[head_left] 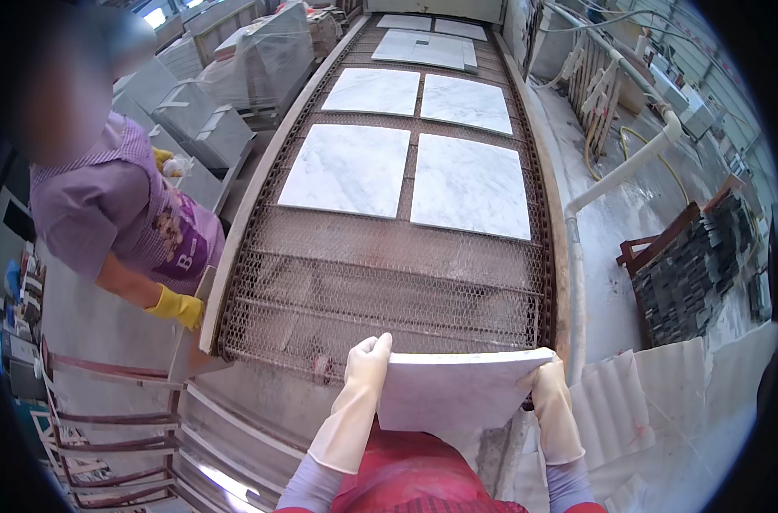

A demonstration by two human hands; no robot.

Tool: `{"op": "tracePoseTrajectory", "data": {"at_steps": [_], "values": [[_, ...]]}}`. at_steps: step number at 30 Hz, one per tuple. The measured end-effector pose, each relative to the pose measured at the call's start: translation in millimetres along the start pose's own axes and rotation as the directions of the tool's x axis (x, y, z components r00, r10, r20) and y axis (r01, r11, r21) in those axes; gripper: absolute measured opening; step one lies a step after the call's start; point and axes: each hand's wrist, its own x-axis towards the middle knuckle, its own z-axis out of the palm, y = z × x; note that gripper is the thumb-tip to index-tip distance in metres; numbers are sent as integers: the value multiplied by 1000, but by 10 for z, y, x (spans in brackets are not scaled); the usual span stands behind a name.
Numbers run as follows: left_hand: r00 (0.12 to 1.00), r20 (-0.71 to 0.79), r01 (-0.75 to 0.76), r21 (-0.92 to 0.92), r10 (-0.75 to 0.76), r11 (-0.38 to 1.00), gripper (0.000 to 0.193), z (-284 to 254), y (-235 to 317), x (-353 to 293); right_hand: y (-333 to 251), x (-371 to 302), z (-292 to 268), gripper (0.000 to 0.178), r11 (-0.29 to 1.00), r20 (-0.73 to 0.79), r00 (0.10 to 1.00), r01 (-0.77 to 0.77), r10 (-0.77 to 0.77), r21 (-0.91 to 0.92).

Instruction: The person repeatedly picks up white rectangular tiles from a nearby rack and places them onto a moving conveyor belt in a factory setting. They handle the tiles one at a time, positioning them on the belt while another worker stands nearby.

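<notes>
A square slab of white-grey marble tile point(453, 392) is held upright in front of my body, tilted, by its two side edges. My left hand point(369, 363), in a cream rubber glove, grips its left edge with the thumb near the top. My right hand point(549, 385), gloved the same way, grips the right edge near the upper corner; some of its fingers are behind the tile. Just beyond the tile is the near end of a wire-mesh conveyor point(389, 291). Farther up the belt lie a left marble tile point(346, 168) and a right marble tile point(470, 184), side by side.
More pale tiles point(466, 101) lie in rows toward the far end. At the left a co-worker in a purple apron point(188, 235) rests a yellow-gloved hand point(177, 306) by the conveyor's edge. A metal rack point(115, 436) stands near left, a white pipe point(620, 175) and stacked dark stone strips point(692, 265) right.
</notes>
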Motion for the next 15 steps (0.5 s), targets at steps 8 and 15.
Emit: {"op": "tracePoseTrajectory", "data": {"at_steps": [8, 15], "values": [[982, 97, 179, -190, -163, 965, 40, 178, 352, 412, -30, 421, 337, 50, 1000, -147, 989, -18, 19, 7], [872, -51, -490, -68, 487, 869, 32, -101, -145, 105, 212, 826, 389, 39, 996, -298, 952, -54, 73, 72]]}}
